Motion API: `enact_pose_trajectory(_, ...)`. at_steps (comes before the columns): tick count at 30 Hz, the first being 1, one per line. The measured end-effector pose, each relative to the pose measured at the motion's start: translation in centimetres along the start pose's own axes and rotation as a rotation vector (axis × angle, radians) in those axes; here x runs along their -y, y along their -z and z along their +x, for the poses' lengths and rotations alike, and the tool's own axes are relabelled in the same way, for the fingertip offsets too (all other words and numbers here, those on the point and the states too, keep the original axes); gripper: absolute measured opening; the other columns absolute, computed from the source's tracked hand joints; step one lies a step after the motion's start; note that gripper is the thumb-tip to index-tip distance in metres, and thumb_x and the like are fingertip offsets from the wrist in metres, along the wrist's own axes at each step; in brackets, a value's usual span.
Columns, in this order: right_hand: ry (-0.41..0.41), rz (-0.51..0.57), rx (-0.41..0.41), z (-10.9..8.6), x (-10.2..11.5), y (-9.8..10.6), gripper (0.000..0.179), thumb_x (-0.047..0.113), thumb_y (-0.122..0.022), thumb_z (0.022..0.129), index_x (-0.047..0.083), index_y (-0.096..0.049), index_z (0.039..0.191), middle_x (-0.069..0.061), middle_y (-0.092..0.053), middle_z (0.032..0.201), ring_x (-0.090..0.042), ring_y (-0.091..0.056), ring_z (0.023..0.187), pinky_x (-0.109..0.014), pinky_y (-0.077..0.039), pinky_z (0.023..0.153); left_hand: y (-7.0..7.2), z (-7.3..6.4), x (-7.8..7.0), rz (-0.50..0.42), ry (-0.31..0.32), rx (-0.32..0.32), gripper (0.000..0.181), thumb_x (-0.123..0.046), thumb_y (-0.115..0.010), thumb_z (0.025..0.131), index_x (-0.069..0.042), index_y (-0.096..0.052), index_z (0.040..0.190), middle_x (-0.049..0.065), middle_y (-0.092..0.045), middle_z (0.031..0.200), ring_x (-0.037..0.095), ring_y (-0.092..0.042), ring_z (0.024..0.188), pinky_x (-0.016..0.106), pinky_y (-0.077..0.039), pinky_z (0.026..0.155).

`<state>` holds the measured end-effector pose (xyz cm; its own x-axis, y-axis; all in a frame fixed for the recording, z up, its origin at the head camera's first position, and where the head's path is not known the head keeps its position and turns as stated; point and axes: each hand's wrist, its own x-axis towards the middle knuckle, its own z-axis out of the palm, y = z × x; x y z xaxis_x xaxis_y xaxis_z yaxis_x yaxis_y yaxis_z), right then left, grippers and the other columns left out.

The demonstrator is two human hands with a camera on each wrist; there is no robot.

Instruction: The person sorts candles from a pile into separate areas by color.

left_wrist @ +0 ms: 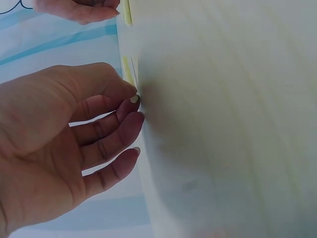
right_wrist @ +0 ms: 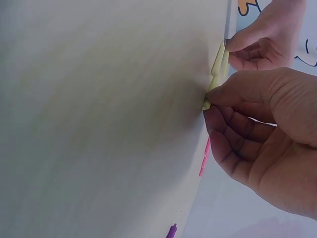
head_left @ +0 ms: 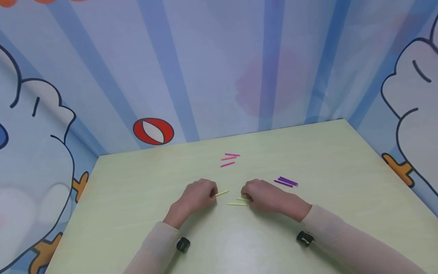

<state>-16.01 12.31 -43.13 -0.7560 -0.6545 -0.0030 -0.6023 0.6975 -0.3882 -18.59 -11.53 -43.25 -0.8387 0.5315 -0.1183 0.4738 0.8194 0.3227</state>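
Head view: L hand pinches one yellow stick by its end, R hand likewise second yellow stick; third yellow stick loose beside it, all well in from worktop's far edge. Prob. light, stiff, brittle, slick; pinch gently mid-length.

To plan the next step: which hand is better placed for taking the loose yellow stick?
Probably the right hand: it lies nearer the loose yellow stick, though it and the left hand each pinch another.

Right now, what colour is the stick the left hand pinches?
The stick in the left hand is pale yellow, seen best in the head view.
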Motion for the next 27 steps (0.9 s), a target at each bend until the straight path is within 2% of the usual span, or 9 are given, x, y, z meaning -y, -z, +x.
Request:
enact_pose_trajectory(10, 0.017, -0.007, -0.006, -0.1, 0.0, 0.0, 0.017, -0.005, -0.071, 0.083, 0.01, -0.064, 0.078, 0.004, -0.049, 0.069, -0.011, -0.041, 0.067, -0.027, -0.041, 0.063, 0.7, -0.9, 0.6, 0.011, 0.045, 0.002, 0.006, -0.008, -0.069, 0.087, -0.011, -0.068, 0.092, -0.004, -0.058, 0.077, 0.014, -0.051, 0.067, 0.032, -0.046, 0.063)
enact_pose_trajectory(19, 0.005, 0.008, 0.004, -0.1, 0.0, -0.1, 0.016, -0.006, -0.069, 0.082, 0.009, -0.066, 0.079, 0.004, -0.049, 0.07, -0.012, -0.041, 0.067, -0.026, -0.041, 0.063, 1.4, -1.6, 1.4, -0.075, 0.128, -0.005, 0.021, -0.009, -0.07, 0.09, -0.011, -0.069, 0.11, -0.001, -0.06, 0.084, 0.017, -0.053, 0.074, 0.032, -0.047, 0.069)
enact_pose_trajectory(27, 0.01, 0.024, 0.001, -0.1, 0.0, 0.0, 0.019, -0.008, -0.068, 0.082, 0.01, -0.063, 0.077, 0.003, -0.047, 0.069, -0.012, -0.039, 0.067, -0.027, -0.039, 0.063, 1.7, -2.4, 2.2, -0.138, 0.133, -0.043, 0.018, -0.003, -0.07, 0.088, -0.01, -0.071, 0.105, -0.001, -0.062, 0.085, 0.016, -0.054, 0.076, 0.031, -0.049, 0.072)
